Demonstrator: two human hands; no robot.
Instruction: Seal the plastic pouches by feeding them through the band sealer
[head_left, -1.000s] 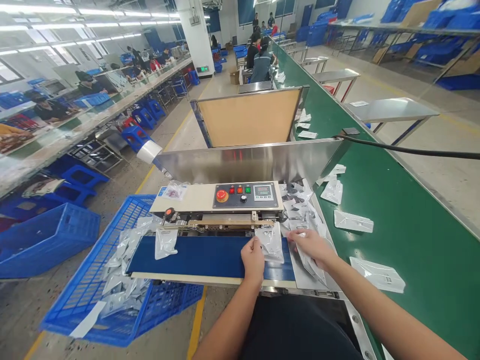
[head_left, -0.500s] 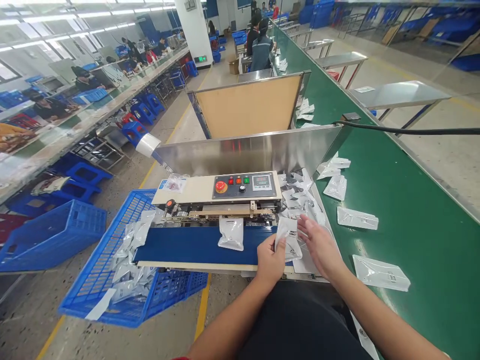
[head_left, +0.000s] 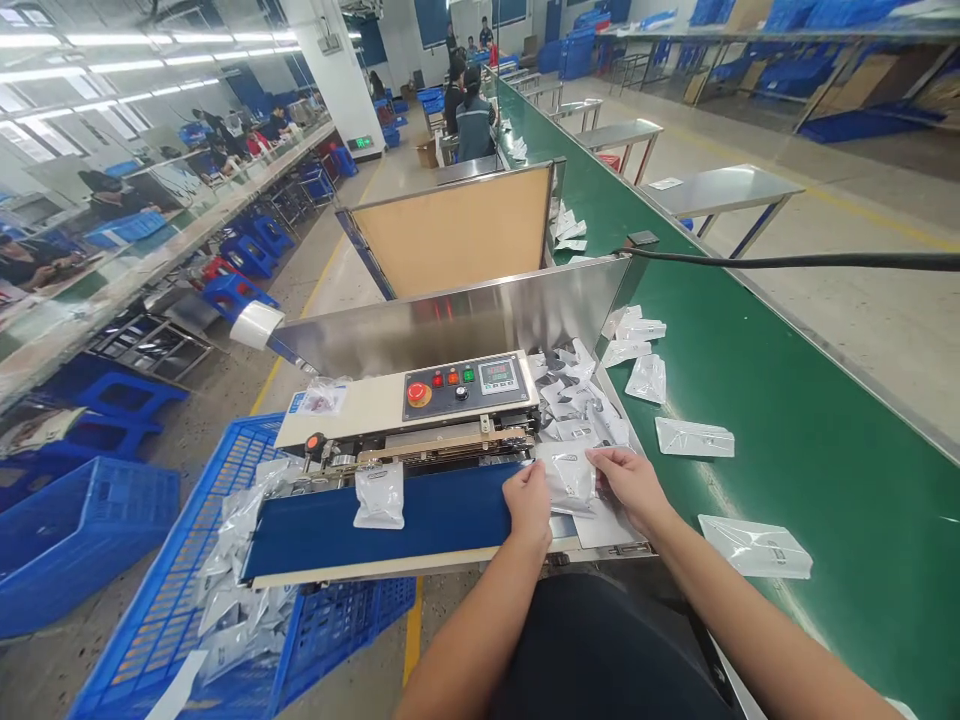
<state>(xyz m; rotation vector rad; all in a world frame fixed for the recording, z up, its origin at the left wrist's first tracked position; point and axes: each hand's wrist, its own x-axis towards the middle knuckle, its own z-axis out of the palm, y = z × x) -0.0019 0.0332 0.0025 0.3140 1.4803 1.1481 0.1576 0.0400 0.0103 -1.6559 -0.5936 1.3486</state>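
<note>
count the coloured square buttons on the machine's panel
3: red button, orange button and green button, in a row from left to right, beside the big round knob; none appears hidden.

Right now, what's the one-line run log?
left hand: holds pouch, left side | right hand: holds same pouch, right side | second pouch: over blue belt | blue basket: holds more pouches

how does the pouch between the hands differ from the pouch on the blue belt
The held pouch is gripped by the left hand and the right hand; the belt pouch is touched by neither. The held pouch is near the right end of the blue belt; the belt pouch lies farther left along it. Both are pale, shiny pouches.
</note>
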